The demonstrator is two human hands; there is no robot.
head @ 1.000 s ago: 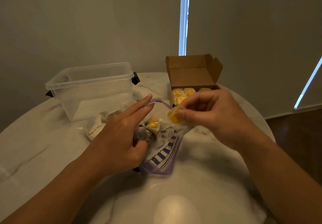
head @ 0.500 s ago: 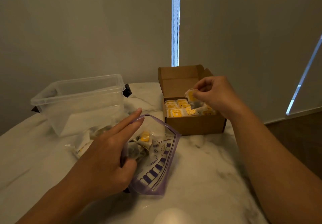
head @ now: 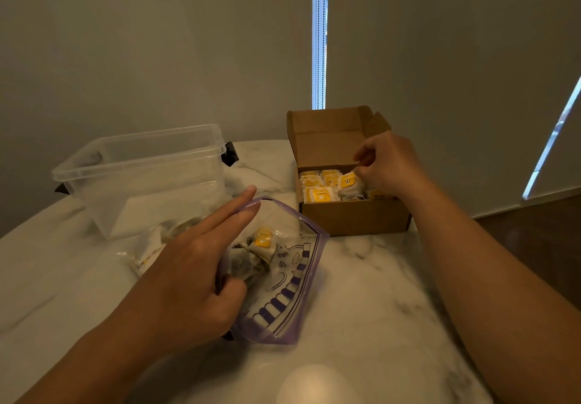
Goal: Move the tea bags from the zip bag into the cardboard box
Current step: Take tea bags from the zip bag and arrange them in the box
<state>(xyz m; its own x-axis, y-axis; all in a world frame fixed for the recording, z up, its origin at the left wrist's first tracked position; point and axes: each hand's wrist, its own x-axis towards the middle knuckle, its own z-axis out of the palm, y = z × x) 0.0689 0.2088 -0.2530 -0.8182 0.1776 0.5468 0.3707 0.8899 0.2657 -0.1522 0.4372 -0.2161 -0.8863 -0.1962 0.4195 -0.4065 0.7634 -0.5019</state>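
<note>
Tea bags [head: 320,190] stand in rows in the box [head: 352,218], and placing one more is the step in hand. The right hand [head: 385,165] hovers over the box's right end, fingers curled, tips at the top bag [head: 348,181] with its yellow tag; whether they pinch it or only touch it cannot be told. The left hand [head: 188,278] holds the zip bag [head: 283,296] at its near-left edge, thumb pinched on the plastic, two fingers straight along the rim, so the mouth gapes toward the box. Next, by the look of it, the right hand must come clear and reach into that mouth for another while the left steadies. A small clump [head: 251,259] is left in the zip bag; the box, flap up, looks nearly full. Far left stands a clear tub [head: 141,165], a crumpled packet [head: 147,252] near it, on the marble table [head: 377,293].
</note>
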